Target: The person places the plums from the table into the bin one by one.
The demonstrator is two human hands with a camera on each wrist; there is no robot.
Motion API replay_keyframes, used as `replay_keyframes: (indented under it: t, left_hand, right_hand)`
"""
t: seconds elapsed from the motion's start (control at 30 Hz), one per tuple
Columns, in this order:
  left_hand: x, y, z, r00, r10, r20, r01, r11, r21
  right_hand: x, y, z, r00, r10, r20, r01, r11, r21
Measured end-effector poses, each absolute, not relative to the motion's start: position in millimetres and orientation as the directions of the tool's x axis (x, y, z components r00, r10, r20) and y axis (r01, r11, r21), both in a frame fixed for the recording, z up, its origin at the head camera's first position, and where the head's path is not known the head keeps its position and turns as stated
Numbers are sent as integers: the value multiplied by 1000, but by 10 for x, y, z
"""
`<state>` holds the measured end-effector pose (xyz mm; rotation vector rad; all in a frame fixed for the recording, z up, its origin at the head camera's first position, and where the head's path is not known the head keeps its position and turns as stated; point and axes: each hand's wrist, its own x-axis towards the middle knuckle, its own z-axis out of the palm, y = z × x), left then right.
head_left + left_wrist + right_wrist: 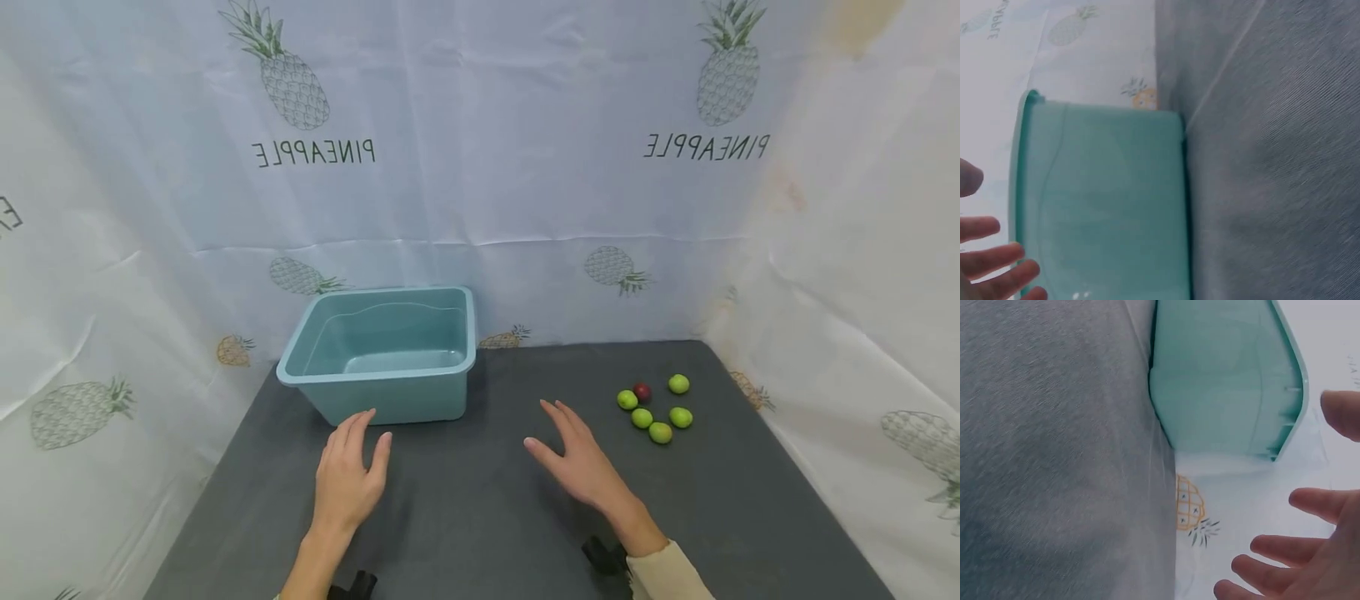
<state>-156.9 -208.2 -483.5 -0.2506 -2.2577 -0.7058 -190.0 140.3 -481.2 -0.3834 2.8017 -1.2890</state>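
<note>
My left hand (pixel 348 479) is held over the dark table just in front of a light blue plastic tub (pixel 382 398), fingers spread and nothing in them. The tub's near wall (pixel 1110 200) fills much of the left wrist view beside the fingertips. Over the middle right of the table, my right hand (pixel 585 467) has its fingers extended, thumb apart, and holds nothing. Beyond it to the right lie several small green fruits (pixel 681 417) and one dark red fruit (pixel 642 392), loosely grouped. In the right wrist view the tub (pixel 1222 381) stands ahead of the right hand.
The dark grey table (pixel 480 517) reaches back to a white curtain (pixel 510 192) printed with pineapples, which hangs behind and along both sides. The tub stands at the table's back left, near the curtain. Black straps or mounts (pixel 603 557) sit at both wrists.
</note>
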Motion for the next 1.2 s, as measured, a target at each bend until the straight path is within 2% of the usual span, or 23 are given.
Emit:
replay_keyframes:
  t: [0.3,0.5,0.8,0.9,1.2]
  left_hand:
    - [-1681,-2300,-4616,-665,-107,739,384,800,461]
    - [-1752,-2480,-4504,-634,-190,750,333,808,486]
    - [-1888,-2740,-4382,-522,-152,839,288,895,342]
    - [-1940,-2810,-4349,-520,-152,841,300,889,346]
    - [-2098,-2953,-4273,-569,-196,799,292,860,419]
  right_hand:
    - [-1988,1218,-4669,-967,-207,146,-238,551,-800]
    - [-2077,1101,-4595,-963,-198,182,-259,510,-820]
    - [-2255,978,-4488,-957,-213,195,-271,424,-864]
    - [-2319,940,-4449,-953,-228,198,-280,418,-864]
    - [-2510,833,-4365,-941,-256,220,-313,413,-855]
